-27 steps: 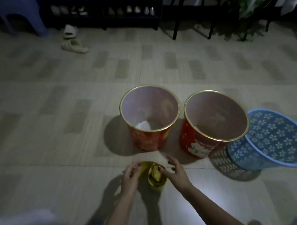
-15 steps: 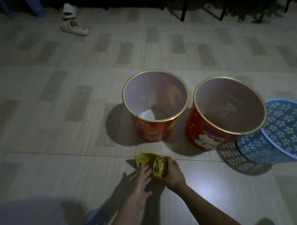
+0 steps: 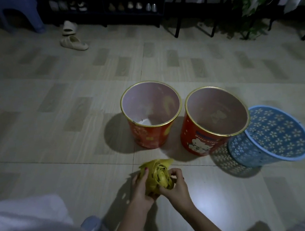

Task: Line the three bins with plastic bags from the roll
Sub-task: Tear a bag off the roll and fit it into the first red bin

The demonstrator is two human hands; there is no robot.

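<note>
- Nearest: left hand (image 3: 140, 187) cups the yellow roll of plastic bags (image 3: 157, 177) from its left side, fingers curled round it; right hand (image 3: 175, 183) grips the roll's right side, thumb and fingers bent onto the rolled layers. Roll is held just above the floor (image 3: 55, 125), in front of the bins.
- A loose yellow flap sticks up at the far side of the roll. Light is dim and the film crumpled, so I cannot tell whether this is the free end of one bag or several layers bunched together.
- Risk 1: pulling the wrong layer would drag several bags off at once, or tear the thin film away from the perforation. Cause: poor light, crushed roll.
- Risk 2: the roll looks squashed rather than round; it may unspool unevenly and slip from the grasp to the floor.
- Further out: left red bin (image 3: 151, 115), unlined, upright, some pale object at its bottom. Just beside it the right red bin (image 3: 216, 120), also unlined.
- Blue lattice basket (image 3: 268, 135) appears to lean against or touch the right red bin, mouth tilted. Risk 3: fitting a bag over a tilted, light basket may topple or shove it, perhaps nudging its neighbour.
- No bin lined yet; task at its start.
</note>
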